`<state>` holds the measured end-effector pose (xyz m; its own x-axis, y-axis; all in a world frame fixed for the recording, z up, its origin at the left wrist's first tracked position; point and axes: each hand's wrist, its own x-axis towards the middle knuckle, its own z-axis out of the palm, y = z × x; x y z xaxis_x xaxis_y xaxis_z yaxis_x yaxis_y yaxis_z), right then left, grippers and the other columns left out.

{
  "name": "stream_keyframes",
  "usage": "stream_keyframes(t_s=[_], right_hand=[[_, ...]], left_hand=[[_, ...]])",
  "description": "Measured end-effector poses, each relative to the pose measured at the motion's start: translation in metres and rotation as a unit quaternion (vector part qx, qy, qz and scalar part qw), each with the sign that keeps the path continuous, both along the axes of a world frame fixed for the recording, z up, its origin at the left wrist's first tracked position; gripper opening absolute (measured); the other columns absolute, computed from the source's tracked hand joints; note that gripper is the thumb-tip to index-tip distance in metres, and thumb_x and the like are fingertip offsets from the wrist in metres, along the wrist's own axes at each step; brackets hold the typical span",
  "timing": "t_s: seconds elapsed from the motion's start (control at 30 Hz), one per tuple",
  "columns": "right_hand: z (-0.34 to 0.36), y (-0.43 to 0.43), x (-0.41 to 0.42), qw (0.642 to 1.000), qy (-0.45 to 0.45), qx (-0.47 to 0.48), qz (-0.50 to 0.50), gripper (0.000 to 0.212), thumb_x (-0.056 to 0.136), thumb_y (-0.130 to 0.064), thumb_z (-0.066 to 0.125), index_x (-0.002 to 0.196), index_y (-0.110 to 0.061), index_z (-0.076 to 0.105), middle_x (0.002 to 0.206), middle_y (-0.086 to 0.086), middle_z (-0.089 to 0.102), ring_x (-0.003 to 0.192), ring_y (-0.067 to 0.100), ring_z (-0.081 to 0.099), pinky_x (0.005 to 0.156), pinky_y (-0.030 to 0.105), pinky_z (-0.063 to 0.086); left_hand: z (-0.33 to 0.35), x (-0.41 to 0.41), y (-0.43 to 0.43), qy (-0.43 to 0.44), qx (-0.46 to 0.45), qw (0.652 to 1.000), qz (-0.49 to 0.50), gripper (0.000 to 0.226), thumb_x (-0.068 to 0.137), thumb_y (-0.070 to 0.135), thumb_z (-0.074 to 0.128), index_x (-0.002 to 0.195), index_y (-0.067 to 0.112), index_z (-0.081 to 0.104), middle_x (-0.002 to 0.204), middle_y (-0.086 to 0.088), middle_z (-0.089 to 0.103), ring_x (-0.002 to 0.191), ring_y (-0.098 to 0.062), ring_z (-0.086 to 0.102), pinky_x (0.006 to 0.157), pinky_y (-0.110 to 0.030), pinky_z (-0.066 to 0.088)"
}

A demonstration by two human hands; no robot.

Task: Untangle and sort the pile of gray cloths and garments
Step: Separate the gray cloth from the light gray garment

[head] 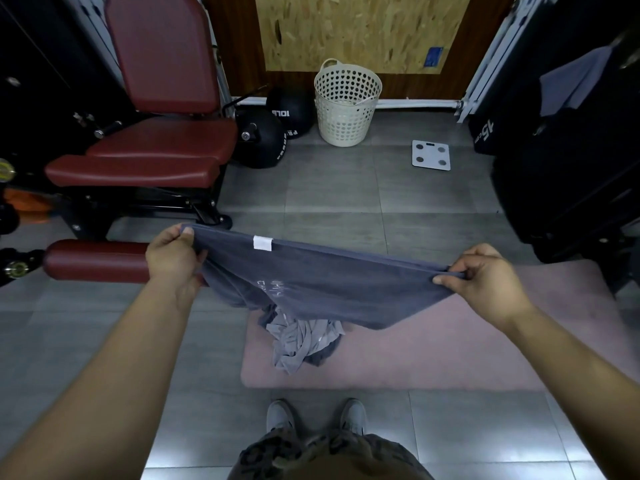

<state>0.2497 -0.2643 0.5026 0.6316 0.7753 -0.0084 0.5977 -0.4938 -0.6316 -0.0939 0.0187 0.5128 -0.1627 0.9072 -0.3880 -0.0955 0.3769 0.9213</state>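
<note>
Nearest us: our patterned shorts (329,452) and grey shoes (282,414), standing on the grey tiled floor (346,188), toes just short of the pink mat (450,341).

Task item: dark grey-blue cloth (329,285), held up in the air between both hands, above the mat.
- Left hand (173,258): fingers curled round the top left corner, thumb pressed on the hem.
- Right hand (485,275): pinches the top right corner, thumb and fingers closed on the bunched edge.
- Top edge is pulled taut and slopes down toward the right hand.
- White rectangular label (262,243) sits on that edge, nearer the left hand.
- Faint pale lettering on the face of the cloth, too blurred to read.
- Left side hangs in folds down toward the pile; we cannot tell whether it touches.

Remaining pile of crumpled lighter grey cloths (301,337): lies on the mat's left part, partly hidden behind the held cloth.

Further out:
- Red padded roller (97,259) just behind the left hand, part of the red padded gym seat (156,140).
- Two black medicine balls (259,140) beside the seat.
- Cream perforated plastic basket (346,105) upright by the far wall, next to the balls.
- White bathroom scale (431,154) flat on the floor, right of the basket.
- Chipboard panel (353,26) on the wall above the basket.
- Black equipment (571,168) at right, a grey cloth (571,84) draped on it.
</note>
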Motion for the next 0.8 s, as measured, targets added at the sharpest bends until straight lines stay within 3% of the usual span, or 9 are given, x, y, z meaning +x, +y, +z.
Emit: stream_keyframes(t_s=[0.17, 0.37, 0.5, 0.63, 0.7, 0.8], right_hand=[[0.005, 0.001, 0.0, 0.996, 0.076, -0.056, -0.008, 0.022, 0.073, -0.021, 0.09, 0.061, -0.022, 0.071, 0.057, -0.011, 0.066, 0.054, 0.003, 0.056, 0.053, 0.009, 0.041], [0.009, -0.001, -0.003, 0.99, 0.138, 0.008, -0.03, 0.02, 0.078, -0.008, 0.084, 0.071, -0.023, 0.073, 0.074, -0.007, 0.075, 0.061, -0.003, 0.064, 0.064, 0.005, 0.049], [0.009, 0.005, -0.002, 0.984, 0.152, 0.057, -0.073, 0.018, 0.078, -0.01, 0.085, 0.073, -0.018, 0.07, 0.076, 0.003, 0.073, 0.063, 0.006, 0.063, 0.062, 0.01, 0.05], [0.011, 0.013, 0.0, 0.981, 0.146, 0.084, -0.097, 0.017, 0.083, -0.015, 0.081, 0.093, -0.022, 0.069, 0.079, -0.006, 0.064, 0.062, -0.003, 0.059, 0.065, 0.006, 0.048], [0.013, 0.014, 0.001, 0.978, 0.173, 0.082, -0.083, 0.006, 0.088, -0.015, 0.077, 0.088, -0.018, 0.072, 0.081, -0.003, 0.071, 0.07, 0.003, 0.064, 0.071, 0.013, 0.052], [0.014, 0.013, 0.002, 0.959, 0.253, 0.101, -0.076, 0.008, 0.091, -0.014, 0.072, 0.084, -0.011, 0.072, 0.082, 0.007, 0.07, 0.079, 0.016, 0.063, 0.083, 0.033, 0.053]], left_hand=[[-0.008, -0.002, -0.001, -0.001, -0.017, 1.0, -0.006, 0.028, 0.104, 0.012, 0.051, 0.078, 0.023, 0.056, 0.077, 0.005, 0.057, 0.065, -0.007, 0.053, 0.061, -0.023, 0.047], [-0.016, -0.014, 0.001, 0.009, -0.026, 1.0, 0.0, 0.025, 0.103, 0.014, 0.052, 0.081, 0.024, 0.058, 0.081, 0.007, 0.058, 0.07, -0.008, 0.053, 0.064, -0.025, 0.047], [-0.021, -0.018, 0.001, 0.005, -0.02, 1.0, 0.008, 0.024, 0.102, 0.012, 0.054, 0.081, 0.023, 0.061, 0.084, 0.007, 0.062, 0.078, -0.009, 0.059, 0.079, -0.029, 0.051], [-0.024, -0.018, -0.001, 0.012, -0.008, 1.0, 0.002, 0.026, 0.101, 0.012, 0.056, 0.077, 0.022, 0.059, 0.082, 0.008, 0.059, 0.083, -0.013, 0.056, 0.086, -0.034, 0.048], [-0.026, -0.021, 0.0, 0.008, -0.009, 1.0, 0.004, 0.025, 0.099, 0.011, 0.058, 0.077, 0.023, 0.06, 0.083, 0.009, 0.058, 0.083, -0.011, 0.054, 0.086, -0.033, 0.048], [-0.028, -0.025, 0.003, -0.004, -0.017, 1.0, 0.013, 0.021, 0.095, 0.011, 0.064, 0.078, 0.024, 0.061, 0.085, 0.01, 0.06, 0.088, -0.011, 0.055, 0.089, -0.033, 0.047]])
